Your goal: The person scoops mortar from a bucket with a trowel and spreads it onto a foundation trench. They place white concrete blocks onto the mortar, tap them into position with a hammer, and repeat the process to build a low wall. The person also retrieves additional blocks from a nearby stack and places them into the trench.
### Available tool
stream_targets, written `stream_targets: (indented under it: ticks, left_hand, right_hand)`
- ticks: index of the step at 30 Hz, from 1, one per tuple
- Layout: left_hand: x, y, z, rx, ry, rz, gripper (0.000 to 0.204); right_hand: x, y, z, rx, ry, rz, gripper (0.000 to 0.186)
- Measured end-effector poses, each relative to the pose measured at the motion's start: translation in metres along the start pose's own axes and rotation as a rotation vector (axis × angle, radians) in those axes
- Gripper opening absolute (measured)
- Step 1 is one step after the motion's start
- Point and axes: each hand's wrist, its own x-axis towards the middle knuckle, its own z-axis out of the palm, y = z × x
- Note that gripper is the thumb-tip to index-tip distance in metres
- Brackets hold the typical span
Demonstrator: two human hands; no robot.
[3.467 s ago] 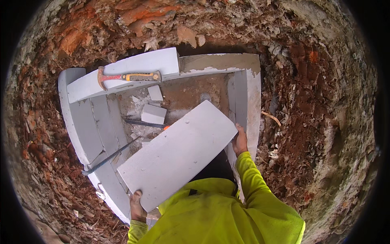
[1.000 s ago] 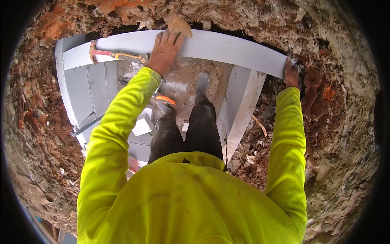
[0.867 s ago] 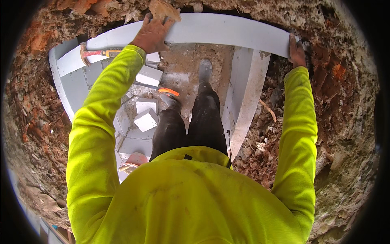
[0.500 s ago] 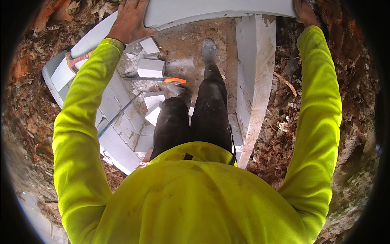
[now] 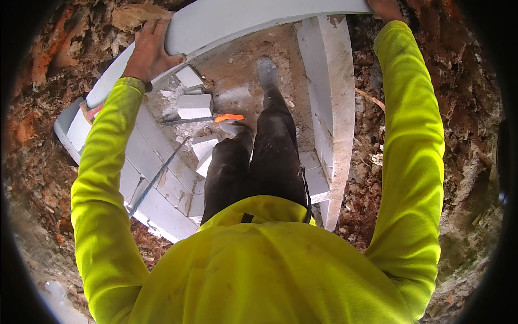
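Wall block (image 5: 259, 15) may skew if pushed unevenly: left hand (image 5: 148, 54) pressing, thumb spread from fingers; right hand (image 5: 386, 8) cropped, can't tell its fingers.

An excavated building site, shown by reddish earth (image 5: 46, 173) around low pale block walls (image 5: 342, 108) and an orange-handled tool (image 5: 229, 117).

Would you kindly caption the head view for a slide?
Left hand and right hand at opposite ends of a white block, an orange-handled tool lying below.

White block (image 5: 259, 13) and right hand (image 5: 385, 8) cut by top edge; hammer (image 5: 87, 112) mostly hidden behind left sleeve (image 5: 103, 156).
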Motion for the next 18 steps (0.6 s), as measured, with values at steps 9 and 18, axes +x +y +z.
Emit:
stream_targets:
  ticks: [9,18]
  left_hand:
    - [0.002,-0.031,-0.003,-0.359,0.025,-0.004,0.057]
    - [0.004,-0.023,-0.009,-0.294,-0.037,-0.051,0.057]
  right_hand:
    - [0.001,0.001,0.007,-0.003,0.049,-0.025,0.085]
    - [0.004,0.016,0.017,0.007,0.116,-0.038,0.085]
